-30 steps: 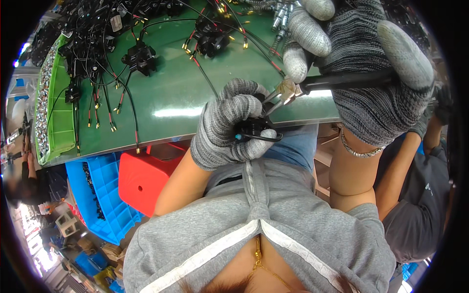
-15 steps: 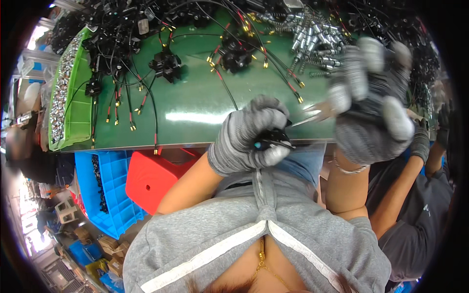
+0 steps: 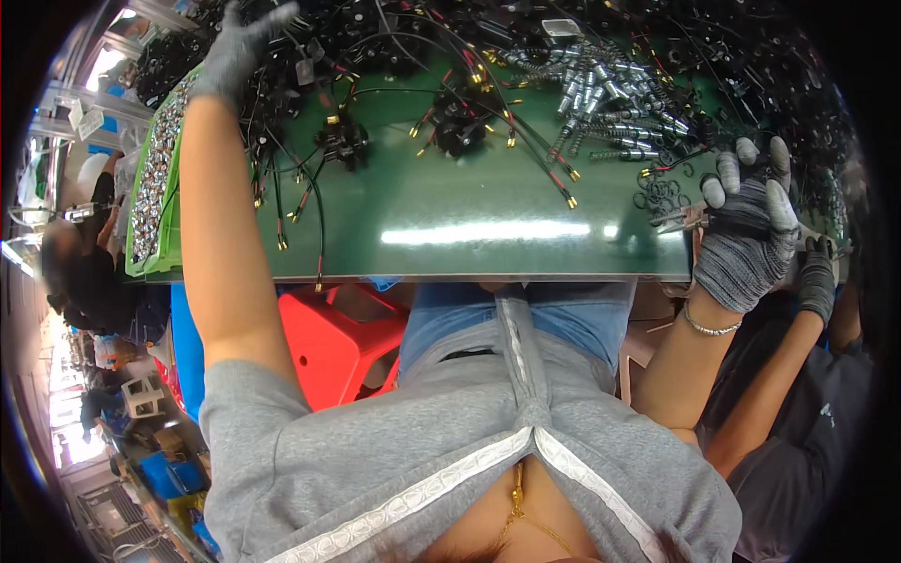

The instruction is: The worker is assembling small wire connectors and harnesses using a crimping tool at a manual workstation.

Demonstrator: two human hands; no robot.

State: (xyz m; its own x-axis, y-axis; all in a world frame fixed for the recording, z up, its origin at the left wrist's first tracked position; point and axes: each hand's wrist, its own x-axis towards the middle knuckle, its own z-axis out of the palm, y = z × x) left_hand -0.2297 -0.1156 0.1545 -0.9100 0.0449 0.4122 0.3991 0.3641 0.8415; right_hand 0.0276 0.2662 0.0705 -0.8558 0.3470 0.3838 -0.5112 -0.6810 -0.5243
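My left hand (image 3: pixel 235 56), in a grey knit glove, is stretched far forward at the upper left, over the pile of black parts (image 3: pixel 282 56). Two of its digits point apart, and nothing shows in its grasp. On the right, my right hand (image 3: pixel 746 225) is turned palm up above the table edge, fingers partly curled upward. From its little-finger side juts the tip of a pointed metal tool (image 3: pixel 680 221), whose handle is hidden by the hand. Small black rings (image 3: pixel 662 197) lie beside that tip. Left of them are silvery cylinders with springs (image 3: pixel 605 89).
Black assemblies (image 3: pixel 458 127) with red-and-black, gold-tipped leads lie on the green table (image 3: pixel 526 202). A green bin (image 3: pixel 155 211) of small metal pieces stands at left. Below the table edge is a red stool (image 3: pixel 328 347). A co-worker's gloved hand (image 3: pixel 817 281) is at far right.
My left hand has left the black part it held near my body and reached forward and left. My right hand has shifted right with the pointed tool. The view has shifted slightly.
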